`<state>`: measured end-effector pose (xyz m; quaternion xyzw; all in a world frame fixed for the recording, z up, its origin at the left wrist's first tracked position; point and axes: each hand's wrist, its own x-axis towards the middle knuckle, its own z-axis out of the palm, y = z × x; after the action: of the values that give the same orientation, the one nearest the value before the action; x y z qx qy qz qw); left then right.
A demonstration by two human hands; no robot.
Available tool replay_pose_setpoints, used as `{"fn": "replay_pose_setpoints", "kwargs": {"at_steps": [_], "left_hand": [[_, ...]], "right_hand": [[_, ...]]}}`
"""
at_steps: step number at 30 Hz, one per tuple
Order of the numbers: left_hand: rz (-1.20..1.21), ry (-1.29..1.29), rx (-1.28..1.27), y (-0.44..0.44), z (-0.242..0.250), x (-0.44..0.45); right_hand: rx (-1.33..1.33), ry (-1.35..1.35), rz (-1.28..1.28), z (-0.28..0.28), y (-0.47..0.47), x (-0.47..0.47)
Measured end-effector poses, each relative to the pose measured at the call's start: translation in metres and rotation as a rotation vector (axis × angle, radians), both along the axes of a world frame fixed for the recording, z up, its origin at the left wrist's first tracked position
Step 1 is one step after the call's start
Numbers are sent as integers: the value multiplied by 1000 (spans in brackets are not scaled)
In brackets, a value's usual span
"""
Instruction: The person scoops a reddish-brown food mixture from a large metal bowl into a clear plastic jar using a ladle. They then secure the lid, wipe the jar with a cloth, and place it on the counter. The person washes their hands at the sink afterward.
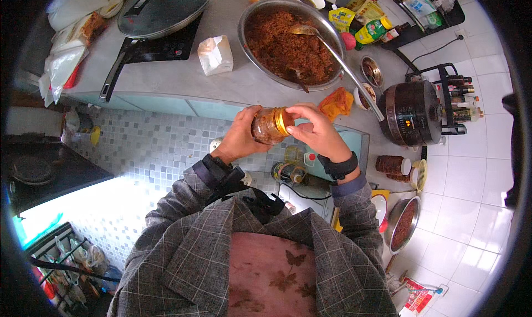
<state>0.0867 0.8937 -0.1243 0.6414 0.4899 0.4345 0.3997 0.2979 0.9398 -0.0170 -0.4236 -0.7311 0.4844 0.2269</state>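
Note:
Tilted on its side in front of me is a clear glass jar (264, 127) with reddish-brown contents. A gold-coloured lid (284, 121) sits on its right end. My left hand (243, 134) is wrapped around the jar's body. The fingers of my right hand (314, 127) grip the lid's rim. Beyond the jar, on the counter, stands a large steel basin (245, 46) of crumbly reddish-brown food (282, 46). A long-handled metal ladle (351, 73) rests in it, its handle hanging over the right rim.
A lidded frying pan (164, 11) stands on an induction cooktop (162, 48), its handle towards me. Nearby are a white paper package (215, 55), an orange cloth (336, 104), small bowls (371, 70), an electric pressure cooker (409, 114), a filled jar (392, 165) and a smaller steel basin (390, 234).

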Motion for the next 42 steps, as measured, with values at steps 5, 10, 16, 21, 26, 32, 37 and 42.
{"fn": "replay_pose_setpoints", "kwargs": {"at_steps": [5, 10, 16, 21, 26, 32, 37, 42], "left_hand": [[-12, 47, 55, 1, 11, 1], [-26, 101, 77, 1, 17, 0], [-32, 185, 112, 2, 21, -2], [-71, 187, 57, 4, 19, -2], [-136, 132, 68, 10, 17, 0], [-289, 85, -61, 17, 23, 0], [-264, 111, -32, 17, 27, 4], [-162, 113, 41, 14, 29, 12]], "right_hand": [[226, -109, 55, 3, -5, 7], [101, -107, 56, 6, -7, 7], [254, -184, 162, 11, -4, 4], [302, -251, 167, 16, -6, 2], [281, -288, 177, 22, -5, 4], [297, -313, 172, 28, -3, 7], [271, -314, 184, 27, 1, 12], [327, -313, 140, 21, -1, 11]]}}
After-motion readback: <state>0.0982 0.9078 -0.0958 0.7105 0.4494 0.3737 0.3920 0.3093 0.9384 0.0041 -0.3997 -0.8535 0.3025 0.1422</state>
